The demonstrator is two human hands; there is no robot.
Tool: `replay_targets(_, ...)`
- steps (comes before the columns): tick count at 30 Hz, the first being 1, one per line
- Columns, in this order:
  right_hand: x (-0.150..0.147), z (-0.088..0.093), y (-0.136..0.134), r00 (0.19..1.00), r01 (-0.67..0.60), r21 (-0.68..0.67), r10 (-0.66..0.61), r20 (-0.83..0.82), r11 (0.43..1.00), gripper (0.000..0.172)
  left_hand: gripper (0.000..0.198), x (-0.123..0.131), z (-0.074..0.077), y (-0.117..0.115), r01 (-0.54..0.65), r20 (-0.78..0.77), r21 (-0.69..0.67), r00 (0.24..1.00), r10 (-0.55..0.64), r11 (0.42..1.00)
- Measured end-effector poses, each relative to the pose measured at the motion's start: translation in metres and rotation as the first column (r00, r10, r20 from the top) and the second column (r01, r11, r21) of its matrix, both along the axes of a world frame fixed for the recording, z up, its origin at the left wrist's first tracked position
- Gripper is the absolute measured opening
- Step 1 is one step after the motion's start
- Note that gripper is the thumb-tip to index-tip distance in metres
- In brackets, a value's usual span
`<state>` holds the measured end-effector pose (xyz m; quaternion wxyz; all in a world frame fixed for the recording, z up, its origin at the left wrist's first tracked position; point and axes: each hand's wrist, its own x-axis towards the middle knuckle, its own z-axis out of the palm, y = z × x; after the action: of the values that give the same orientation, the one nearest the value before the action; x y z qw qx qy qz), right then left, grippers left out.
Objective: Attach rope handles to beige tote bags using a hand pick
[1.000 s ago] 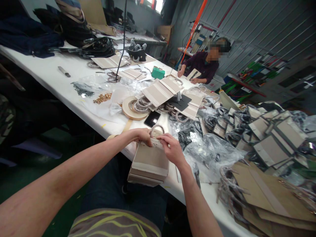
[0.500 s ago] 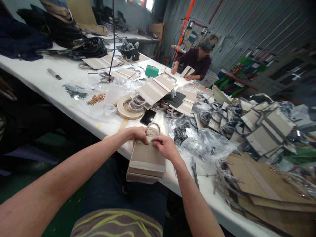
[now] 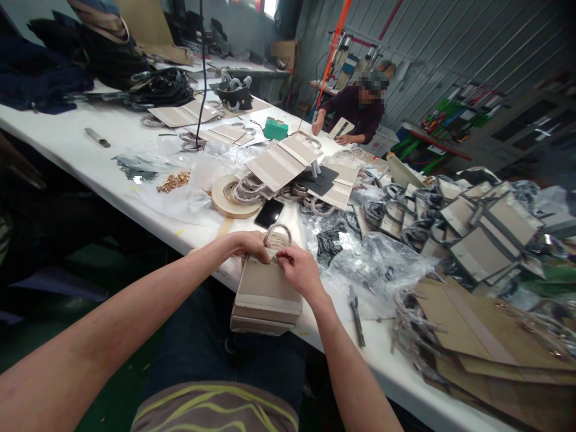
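A stack of beige bag panels [image 3: 269,294] lies at the table's front edge, just above my lap. A loop handle [image 3: 279,230] in clear wrapping stands up at its far end. My left hand [image 3: 254,245] is closed on the left side of the top panel near the handle's foot, thumb pressing down. My right hand [image 3: 297,268] pinches with thumb and forefinger at the panel's upper edge, beside the left thumb. Whatever lies between those fingertips is too small to make out. A phone [image 3: 269,213] lies just beyond the left hand.
A tape roll [image 3: 236,198], brass-coloured hardware [image 3: 174,182] and more panels [image 3: 283,162] lie ahead. To the right are plastic bags [image 3: 373,264], a dark hand tool [image 3: 357,317] and stacked brown pieces [image 3: 486,330]. A co-worker [image 3: 355,108] sits at the far side.
Both hands stay at the same spot on the panel, with the right fingers shifting only slightly. The view has moved a little.
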<state>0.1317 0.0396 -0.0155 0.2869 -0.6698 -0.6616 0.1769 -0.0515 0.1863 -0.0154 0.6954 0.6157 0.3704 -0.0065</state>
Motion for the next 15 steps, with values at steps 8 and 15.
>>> replay_targets(8, -0.003, 0.007, -0.005, 0.989, -0.036, 0.007, 0.035, 0.140, 0.999, 0.024, 0.033, -0.004, 0.004, -0.001, 0.045, 0.041, -0.059, 0.998, -0.043, 0.997)
replay_targets(15, -0.009, 0.007, -0.020, 0.970, -0.063, 0.026, 0.055, 0.239, 0.998, 0.040, 0.037, 0.001, -0.002, 0.004, 0.050, -0.041, -0.062, 0.998, -0.053, 0.997)
